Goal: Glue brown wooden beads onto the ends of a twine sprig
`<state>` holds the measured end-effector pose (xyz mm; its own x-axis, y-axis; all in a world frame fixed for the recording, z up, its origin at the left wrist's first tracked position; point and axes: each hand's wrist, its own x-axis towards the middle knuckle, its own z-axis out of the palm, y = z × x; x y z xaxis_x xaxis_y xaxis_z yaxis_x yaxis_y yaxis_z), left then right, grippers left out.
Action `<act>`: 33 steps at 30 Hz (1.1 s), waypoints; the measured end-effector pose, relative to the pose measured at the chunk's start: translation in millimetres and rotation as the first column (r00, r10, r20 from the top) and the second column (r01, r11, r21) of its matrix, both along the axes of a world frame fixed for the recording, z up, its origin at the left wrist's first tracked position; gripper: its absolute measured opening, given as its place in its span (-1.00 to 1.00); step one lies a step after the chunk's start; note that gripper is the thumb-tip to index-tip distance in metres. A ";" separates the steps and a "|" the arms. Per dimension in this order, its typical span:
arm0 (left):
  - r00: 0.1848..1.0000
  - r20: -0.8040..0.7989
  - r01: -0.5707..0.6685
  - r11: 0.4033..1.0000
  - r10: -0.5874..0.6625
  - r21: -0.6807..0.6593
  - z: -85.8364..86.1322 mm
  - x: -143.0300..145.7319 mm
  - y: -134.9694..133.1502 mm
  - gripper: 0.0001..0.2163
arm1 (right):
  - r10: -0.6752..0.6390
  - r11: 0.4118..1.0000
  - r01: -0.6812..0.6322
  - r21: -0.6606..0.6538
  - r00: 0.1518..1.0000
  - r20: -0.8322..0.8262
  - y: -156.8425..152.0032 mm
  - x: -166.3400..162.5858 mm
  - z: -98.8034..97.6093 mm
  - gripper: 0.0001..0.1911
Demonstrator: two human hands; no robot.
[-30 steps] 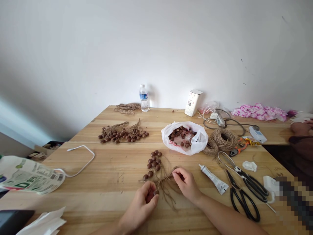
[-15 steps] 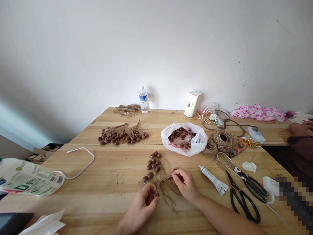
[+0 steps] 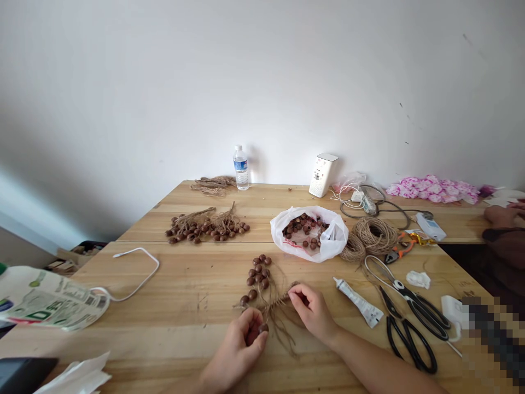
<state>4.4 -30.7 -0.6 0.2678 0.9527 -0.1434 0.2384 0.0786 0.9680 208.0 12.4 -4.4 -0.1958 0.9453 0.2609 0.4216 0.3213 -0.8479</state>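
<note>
On the wooden table (image 3: 180,290) lies a bunch of jute strings with brown round nuts (image 3: 258,272) tied at their ends. My left hand (image 3: 238,350) is closed, pinching one brown nut (image 3: 263,328) at the end of a string. My right hand (image 3: 314,312) is closed on the twisted stem of the twine bunch (image 3: 283,295), holding it against the table. The loose string ends trail between my hands.
A white bag of nuts (image 3: 308,232), finished nut bunches (image 3: 205,225), twine coils (image 3: 369,235), a glue tube (image 3: 357,301), black scissors (image 3: 406,323), pliers, a water bottle (image 3: 240,167) and a white cable (image 3: 135,271) lie about. Another person's arm (image 3: 502,224) rests at the right edge.
My left hand's fingers shifted slightly on the nut. Otherwise nothing has visibly moved.
</note>
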 end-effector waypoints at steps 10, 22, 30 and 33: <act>1.000 0.006 0.000 1.000 0.000 -0.009 3.1 1.2 0.4 -0.88 | -0.004 1.000 0.004 -0.003 1.000 0.009 0.0 -0.6 0.9 -0.79; 1.000 0.014 0.004 1.000 -0.004 -0.004 1.1 0.8 0.2 -0.89 | -0.005 1.000 0.005 0.000 1.000 0.014 -0.1 -0.5 0.2 -0.79; 1.000 0.009 -0.002 1.000 0.002 0.000 2.0 0.8 -0.1 -0.89 | -0.004 1.000 0.004 0.006 1.000 0.004 0.1 -0.9 1.2 -0.80; 1.000 0.001 0.003 1.000 -0.003 0.005 1.8 0.9 0.0 -0.89 | -0.001 1.000 0.001 0.002 1.000 0.011 0.4 -0.5 0.2 -0.81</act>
<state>5.3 -30.7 1.2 0.2705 0.9527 -0.1383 0.2379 0.0730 0.9685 207.5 12.8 -4.2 -0.1977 0.9450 0.2607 0.4317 0.3227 -0.8423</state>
